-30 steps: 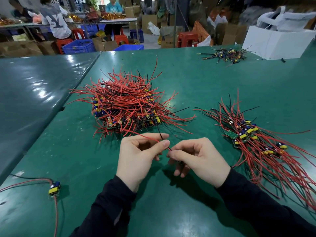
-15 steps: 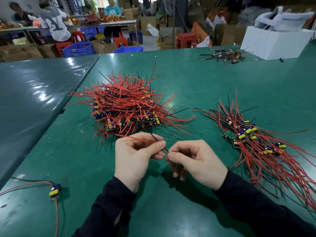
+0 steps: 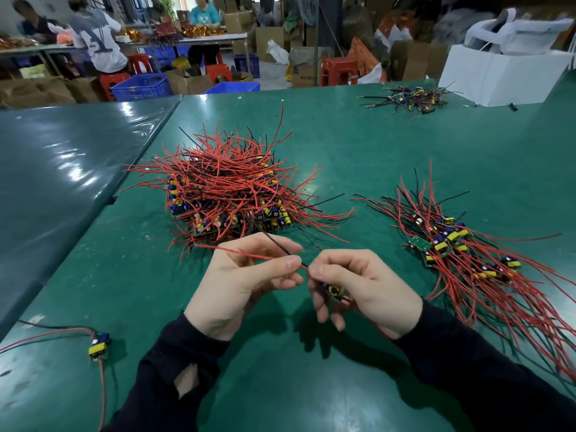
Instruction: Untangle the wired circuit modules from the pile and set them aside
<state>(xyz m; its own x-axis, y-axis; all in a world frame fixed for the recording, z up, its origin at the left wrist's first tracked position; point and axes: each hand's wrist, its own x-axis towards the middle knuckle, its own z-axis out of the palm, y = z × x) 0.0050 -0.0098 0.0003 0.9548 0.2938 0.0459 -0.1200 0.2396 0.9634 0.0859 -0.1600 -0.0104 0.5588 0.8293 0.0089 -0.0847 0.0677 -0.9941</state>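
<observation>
Green sheeting covers the worktop [image 3: 358, 157], which fills most of the view; a second, darker surface [image 3: 62, 169] is butted against it on the left, and cartons, blue crates, red stools and seated people are seen at the far side of the room. At the far right of the worktop a white box [image 3: 505, 76] is placed, with a small bundle of dark wires [image 3: 411, 99] lying just beside it. In the middle of the worktop the pile [image 3: 230, 191] of wired circuit modules is heaped, red wires sticking out on all sides. To the right, well apart from it, a flatter set-aside heap [image 3: 461, 251] is spread, its wires trailing toward the near right edge. At the near left a single module [image 3: 99, 344] with red and black leads is lying alone. Just near of the pile both hands are held together above the worktop, sleeved in black. A red wire [image 3: 243, 253] and a black wire [image 3: 274, 241] running back to the pile are pinched between thumb and fingers of the left hand [image 3: 240, 285]. A small module [image 3: 333, 289] is gripped in the curled fingers of the right hand [image 3: 364, 288], thumb tip close to the left thumb
</observation>
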